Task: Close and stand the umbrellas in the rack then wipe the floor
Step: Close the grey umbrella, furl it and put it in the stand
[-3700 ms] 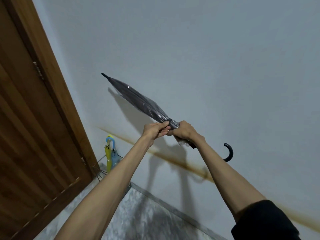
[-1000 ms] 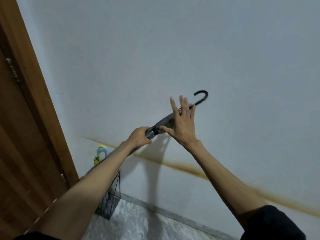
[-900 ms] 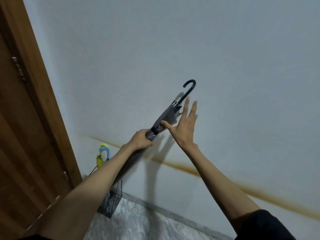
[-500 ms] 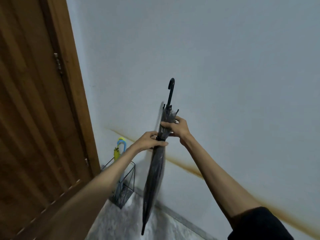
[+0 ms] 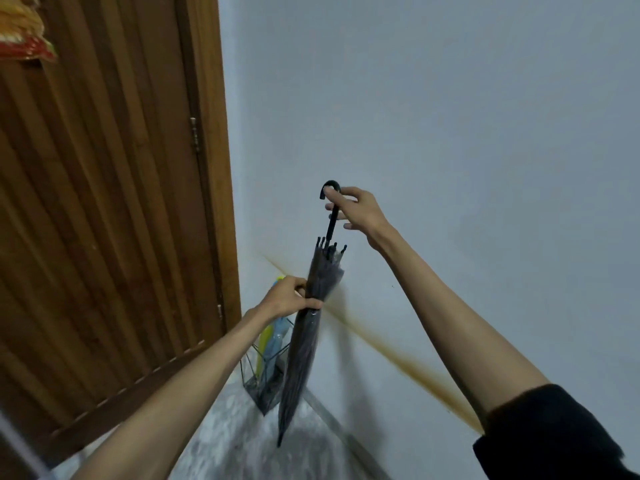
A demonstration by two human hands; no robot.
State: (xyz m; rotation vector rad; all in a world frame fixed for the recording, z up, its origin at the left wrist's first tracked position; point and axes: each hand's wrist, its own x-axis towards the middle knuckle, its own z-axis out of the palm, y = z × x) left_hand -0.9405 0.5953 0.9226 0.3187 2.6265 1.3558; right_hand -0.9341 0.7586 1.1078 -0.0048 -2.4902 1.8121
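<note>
A closed dark grey umbrella (image 5: 304,355) hangs nearly upright, tip down above the floor, its black hooked handle on top. My left hand (image 5: 289,299) grips the folded canopy near its upper part. My right hand (image 5: 353,211) pinches the handle just under the hook. Behind and below the umbrella stands a black wire rack (image 5: 265,379) against the wall, holding a yellow and blue umbrella (image 5: 272,341) that my left hand partly hides.
A brown wooden door (image 5: 104,202) fills the left side, with its frame next to the rack. A pale wall (image 5: 450,133) with a brown streak runs behind. The mottled grey floor (image 5: 235,441) lies below.
The umbrella swung from tip-up to handle-up and now hangs vertical near the rack. My right hand slid from the canopy top up to the handle. My left hand kept its grip.
</note>
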